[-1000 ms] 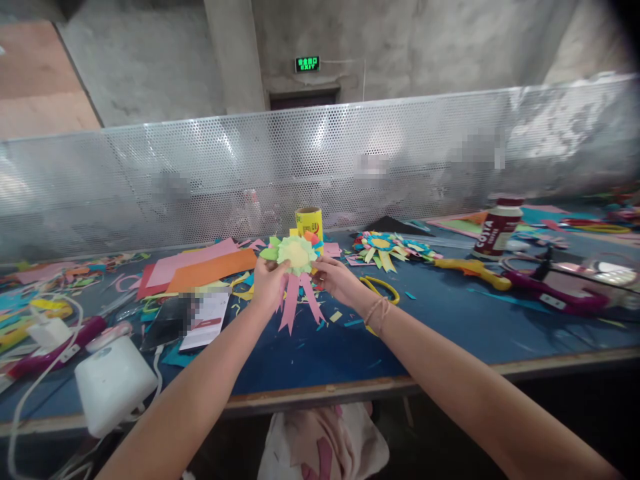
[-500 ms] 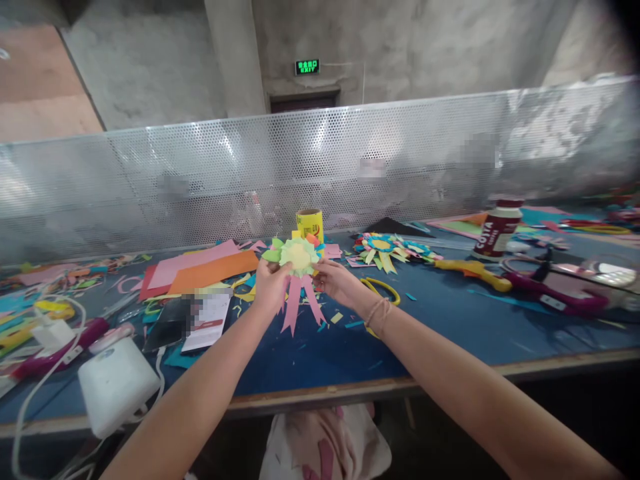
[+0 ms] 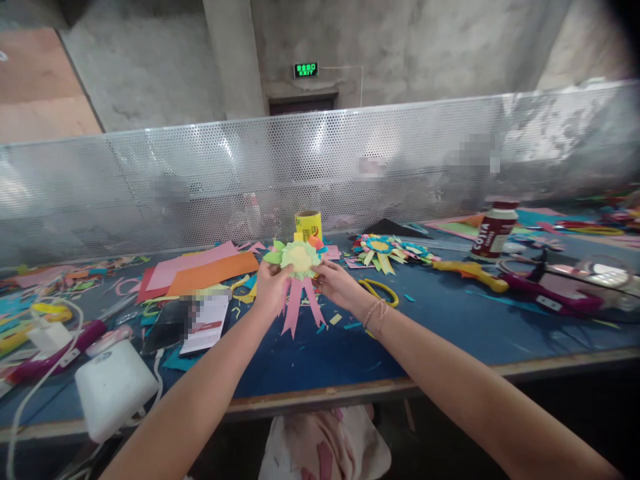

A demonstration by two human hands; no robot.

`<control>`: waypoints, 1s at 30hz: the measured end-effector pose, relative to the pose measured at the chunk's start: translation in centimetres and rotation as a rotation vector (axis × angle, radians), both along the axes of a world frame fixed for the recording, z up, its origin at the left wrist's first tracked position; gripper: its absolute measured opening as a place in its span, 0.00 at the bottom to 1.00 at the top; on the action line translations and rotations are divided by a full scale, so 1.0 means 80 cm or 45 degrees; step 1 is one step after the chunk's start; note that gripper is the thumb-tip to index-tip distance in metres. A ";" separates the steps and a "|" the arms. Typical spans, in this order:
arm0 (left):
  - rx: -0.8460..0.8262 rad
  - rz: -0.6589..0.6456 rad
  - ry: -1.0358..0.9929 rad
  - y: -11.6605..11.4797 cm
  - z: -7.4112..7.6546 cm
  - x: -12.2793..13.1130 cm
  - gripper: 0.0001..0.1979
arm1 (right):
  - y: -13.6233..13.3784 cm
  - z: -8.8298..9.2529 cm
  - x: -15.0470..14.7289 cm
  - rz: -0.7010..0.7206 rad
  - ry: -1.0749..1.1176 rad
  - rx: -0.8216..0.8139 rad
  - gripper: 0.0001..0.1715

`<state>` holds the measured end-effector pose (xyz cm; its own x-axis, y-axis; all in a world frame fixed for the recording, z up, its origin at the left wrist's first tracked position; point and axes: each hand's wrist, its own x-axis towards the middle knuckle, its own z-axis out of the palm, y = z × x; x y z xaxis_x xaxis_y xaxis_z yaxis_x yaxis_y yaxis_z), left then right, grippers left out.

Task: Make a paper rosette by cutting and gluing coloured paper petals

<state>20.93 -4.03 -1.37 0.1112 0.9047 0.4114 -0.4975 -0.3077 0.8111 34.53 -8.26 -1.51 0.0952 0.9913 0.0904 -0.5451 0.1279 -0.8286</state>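
Between my two hands is a paper rosette [image 3: 299, 259] with a pale yellow centre, a light green ruffled rim and pink paper tails hanging below. My left hand [image 3: 273, 288] pinches its left edge, near some green leaf-like pieces. On the other edge, the fingers of my right hand [image 3: 340, 285] close on the rosette, beside blue and orange bits. A yellow tape roll [image 3: 308, 228] stands just behind it. Yellow-handled scissors [image 3: 383, 292] lie by my right wrist, partly covered by it.
More finished rosettes [image 3: 381, 248] lie to the right. A brown bottle [image 3: 495, 230] and a purple-and-yellow glue gun [image 3: 545, 293] are farther right. On the left are coloured paper sheets [image 3: 213, 275], a phone [image 3: 206, 325], a white charger box [image 3: 115, 387] and cables. A perforated metal screen [image 3: 210, 180] closes the back.
The view has shifted very slightly. Both hands keep their hold on the rosette, which stays almost in the same place.
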 end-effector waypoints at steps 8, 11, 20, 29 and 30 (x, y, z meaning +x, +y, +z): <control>0.011 -0.014 0.004 0.004 -0.004 -0.001 0.21 | -0.002 -0.001 0.004 0.042 0.001 -0.026 0.14; 0.016 -0.024 -0.019 0.004 -0.002 -0.001 0.21 | -0.003 0.000 0.004 0.033 0.003 -0.012 0.14; 0.000 -0.154 -0.097 -0.007 0.008 0.001 0.21 | 0.000 0.001 0.007 0.065 -0.037 0.015 0.14; 0.012 -0.194 -0.015 -0.009 0.010 -0.004 0.19 | 0.000 0.012 0.022 -0.067 -0.035 0.212 0.18; 0.011 -0.190 -0.009 -0.010 0.010 -0.004 0.20 | -0.001 0.013 0.022 -0.080 -0.023 0.218 0.18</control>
